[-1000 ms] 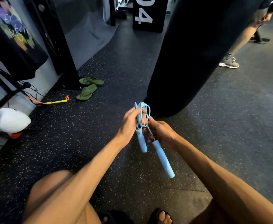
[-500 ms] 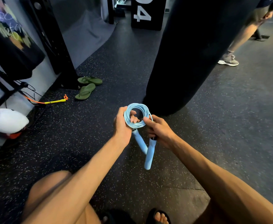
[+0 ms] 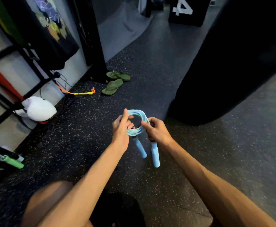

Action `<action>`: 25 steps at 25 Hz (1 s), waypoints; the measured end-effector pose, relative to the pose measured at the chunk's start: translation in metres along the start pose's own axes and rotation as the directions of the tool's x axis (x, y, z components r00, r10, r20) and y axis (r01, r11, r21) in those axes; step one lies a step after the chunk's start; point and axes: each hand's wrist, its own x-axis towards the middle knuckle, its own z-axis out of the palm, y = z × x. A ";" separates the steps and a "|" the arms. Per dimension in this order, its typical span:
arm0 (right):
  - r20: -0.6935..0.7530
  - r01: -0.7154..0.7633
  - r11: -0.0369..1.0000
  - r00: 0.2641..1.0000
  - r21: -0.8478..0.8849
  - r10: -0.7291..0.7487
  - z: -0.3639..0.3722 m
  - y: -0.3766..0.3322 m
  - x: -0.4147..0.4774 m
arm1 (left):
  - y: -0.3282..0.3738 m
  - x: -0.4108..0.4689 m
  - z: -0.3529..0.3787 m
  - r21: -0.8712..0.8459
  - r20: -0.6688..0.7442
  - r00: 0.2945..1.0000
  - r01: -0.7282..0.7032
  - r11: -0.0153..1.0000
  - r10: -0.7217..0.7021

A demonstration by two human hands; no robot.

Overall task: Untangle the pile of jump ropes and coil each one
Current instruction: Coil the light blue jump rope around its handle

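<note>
Pale blue jump rope (image 3: 134, 132), wound into a round coil, is held up in front of the person, above the speckled black floor (image 3: 85, 145). The left hand (image 3: 120, 128) hooks its fingers through the coil's left side and the right hand (image 3: 157, 131) pinches the right side, so each grip holds the rope. The two handles (image 3: 155, 154) hang side by side and apart; half a second ago they crossed. A dark punching bag (image 3: 232, 63) stands far right.

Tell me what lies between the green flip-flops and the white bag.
A yellow-handled orange cord lies there on the speckled floor, its handle end nearer the flip-flops. The head view shows it.
</note>
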 end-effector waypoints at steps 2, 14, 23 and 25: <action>0.064 -0.016 0.995 0.998 0.094 0.010 0.024 0.002 0.024 | 0.001 0.020 -0.020 -0.085 -0.116 0.993 -0.008 0.996 -0.002; 0.392 0.203 0.976 0.893 0.084 -0.219 0.254 0.021 0.080 | 0.026 0.056 -0.210 -0.238 -0.650 0.752 -0.338 0.911 0.109; 0.601 0.240 0.964 0.756 0.113 -0.259 0.413 0.021 0.050 | 0.049 0.016 -0.355 0.240 -0.815 0.404 -0.417 0.877 0.416; 0.605 0.274 0.955 0.743 0.114 -0.286 0.447 0.013 0.048 | 0.066 0.012 -0.382 0.362 -0.800 0.348 -0.370 0.856 0.489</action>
